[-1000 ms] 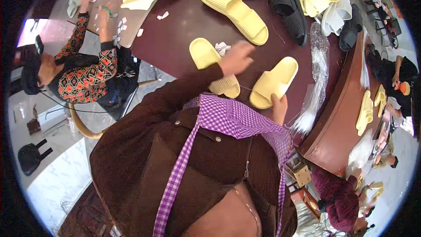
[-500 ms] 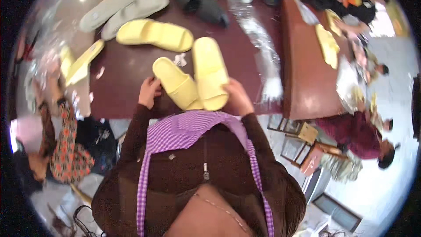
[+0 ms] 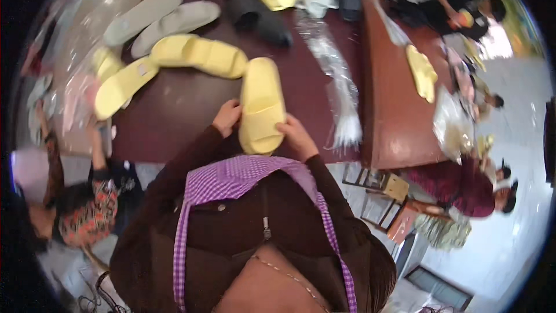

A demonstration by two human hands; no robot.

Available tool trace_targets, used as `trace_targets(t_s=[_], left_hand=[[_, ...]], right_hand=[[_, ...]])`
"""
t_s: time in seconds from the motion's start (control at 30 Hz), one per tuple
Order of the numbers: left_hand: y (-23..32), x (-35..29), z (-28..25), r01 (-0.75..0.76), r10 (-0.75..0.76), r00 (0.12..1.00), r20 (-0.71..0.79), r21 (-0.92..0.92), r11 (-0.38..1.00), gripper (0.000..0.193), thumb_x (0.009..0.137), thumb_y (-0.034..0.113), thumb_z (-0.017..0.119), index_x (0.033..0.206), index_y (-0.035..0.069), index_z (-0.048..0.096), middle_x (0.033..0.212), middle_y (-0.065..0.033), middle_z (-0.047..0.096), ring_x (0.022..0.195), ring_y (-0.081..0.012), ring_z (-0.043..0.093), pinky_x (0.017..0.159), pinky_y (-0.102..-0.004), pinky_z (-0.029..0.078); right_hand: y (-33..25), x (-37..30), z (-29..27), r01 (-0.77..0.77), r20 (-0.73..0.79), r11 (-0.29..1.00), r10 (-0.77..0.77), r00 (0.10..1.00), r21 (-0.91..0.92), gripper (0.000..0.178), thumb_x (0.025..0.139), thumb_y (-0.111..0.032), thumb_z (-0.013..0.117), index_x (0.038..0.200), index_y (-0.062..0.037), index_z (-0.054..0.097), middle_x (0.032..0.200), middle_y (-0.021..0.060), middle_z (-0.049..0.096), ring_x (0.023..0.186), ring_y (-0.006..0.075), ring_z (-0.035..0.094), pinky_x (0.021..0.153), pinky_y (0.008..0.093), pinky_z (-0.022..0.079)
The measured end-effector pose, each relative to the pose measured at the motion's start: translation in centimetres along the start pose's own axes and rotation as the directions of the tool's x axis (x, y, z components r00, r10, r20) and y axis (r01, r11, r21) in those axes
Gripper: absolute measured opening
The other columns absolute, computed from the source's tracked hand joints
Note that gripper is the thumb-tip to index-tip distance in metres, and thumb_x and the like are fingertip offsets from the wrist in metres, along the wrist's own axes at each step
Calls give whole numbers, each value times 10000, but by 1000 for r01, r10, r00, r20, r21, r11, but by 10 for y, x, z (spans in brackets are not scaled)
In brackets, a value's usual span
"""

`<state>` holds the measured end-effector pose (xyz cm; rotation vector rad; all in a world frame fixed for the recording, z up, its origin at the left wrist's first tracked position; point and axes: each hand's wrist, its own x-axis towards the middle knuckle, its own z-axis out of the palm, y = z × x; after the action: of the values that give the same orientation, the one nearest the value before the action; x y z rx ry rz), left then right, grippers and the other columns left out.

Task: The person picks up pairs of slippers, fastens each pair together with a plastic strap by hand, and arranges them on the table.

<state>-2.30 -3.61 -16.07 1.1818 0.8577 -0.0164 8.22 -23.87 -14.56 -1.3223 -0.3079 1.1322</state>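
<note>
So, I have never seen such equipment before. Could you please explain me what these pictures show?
There is no machine: a person works bare-handed. A wide fisheye camera on the head looks down, so straight edges bend near the rim. A yellow slipper is held at its right edge by the right hand, while the left hand is at its left edge. I cannot tell whether another lies under it. On the dark red table lie more yellow slippers, grey slippers, black slippers and a clear plastic bundle. At the left is a co-worker in a patterned top.
</note>
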Motion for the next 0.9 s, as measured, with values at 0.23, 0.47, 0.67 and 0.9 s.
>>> trace_targets(t_s=[0.23, 0.47, 0.67, 0.9], left_hand=[[40, 11, 77, -307, 326, 913, 247, -112, 945, 341, 781, 178, 537, 1050, -28, 580, 874, -97, 613, 765, -157, 568, 698, -294, 475], [71, 29, 86, -857, 907, 405, 120, 396, 330, 384, 748, 171, 595, 1057, -42, 516, 959, -211, 536, 897, -337, 528, 810, -398, 435], [114, 19, -56, -217, 901, 379, -212, 926, 309, 529, 786, 268, 612, 1214, 15, 430, 1201, -232, 442, 1107, -367, 440, 930, -475, 354], [95, 48, -144, 189, 702, 544, -460, 882, 432, 869, 683, 497, 672, 1335, 52, 309, 1238, -271, 423, 1126, -372, 461, 904, -464, 399]], right_hand=[[-10, -24, -33, 353, -483, 908, -211, 850, 224, 591, 754, -131, 551, 1289, 16, 348, 1141, 149, 522, 1016, 283, 545, 898, 415, 460], [-139, -56, -121, 717, -523, 689, -652, 550, -105, 594, 897, -393, 421, 1329, 4, 326, 1270, 165, 457, 1165, 306, 466, 1015, 462, 359], [-105, -79, -194, 588, -920, 807, -269, 284, -55, 470, 924, -318, 399, 1246, 23, 425, 1177, 168, 517, 1097, 289, 505, 991, 429, 376], [0, 11, -99, 224, -397, 972, -175, 901, 78, 325, 877, -188, 557, 1128, 14, 515, 989, 107, 591, 895, 212, 570, 759, 338, 480]])
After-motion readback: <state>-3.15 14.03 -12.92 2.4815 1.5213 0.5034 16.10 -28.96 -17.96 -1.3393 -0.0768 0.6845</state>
